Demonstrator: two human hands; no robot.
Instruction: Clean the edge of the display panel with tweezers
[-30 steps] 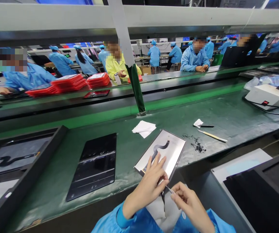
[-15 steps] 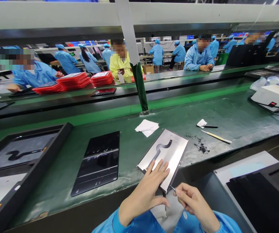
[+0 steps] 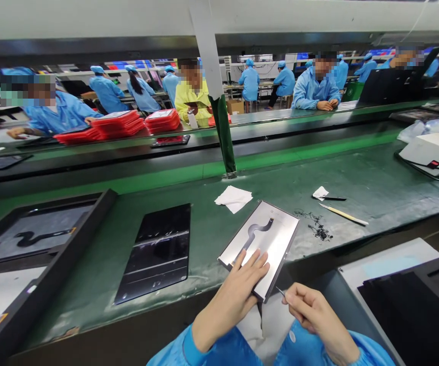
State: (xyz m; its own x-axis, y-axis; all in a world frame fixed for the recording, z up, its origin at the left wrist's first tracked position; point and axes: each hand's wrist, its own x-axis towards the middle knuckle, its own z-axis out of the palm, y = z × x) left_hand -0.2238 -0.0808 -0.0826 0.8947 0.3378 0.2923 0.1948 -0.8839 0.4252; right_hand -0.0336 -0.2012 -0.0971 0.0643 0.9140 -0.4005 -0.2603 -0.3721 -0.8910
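Note:
A display panel (image 3: pixel 280 239) with a silvery metal back lies slantwise across the bench's front edge, its near corner sticking out. A dark S-shaped flex cable (image 3: pixel 260 229) runs over its back. My left hand (image 3: pixel 238 284) rests on the near part of the panel, fingers stretched out and apart. Just right of the near corner, my right hand (image 3: pixel 306 307) is closed in a pinch around a thin tool (image 3: pixel 280 292). Only its slim metallic tip shows, apart from the panel's edge; the rest is hidden in the fingers.
Left of the panel lies a black glass sheet (image 3: pixel 154 254), then a black tray (image 3: pixel 85 244) with more panels. White wipes (image 3: pixel 234 198), black scraps (image 3: pixel 321 232), a yellowish pen-like tool (image 3: pixel 344 214) and a white device (image 3: pixel 429 155) are on the bench. A green-wrapped post (image 3: pixel 225 137) stands behind.
My right hand has drawn back to the right, taking the tool tip away from the panel's edge. My left thumb has moved in closer to the panel. The view has shifted slightly.

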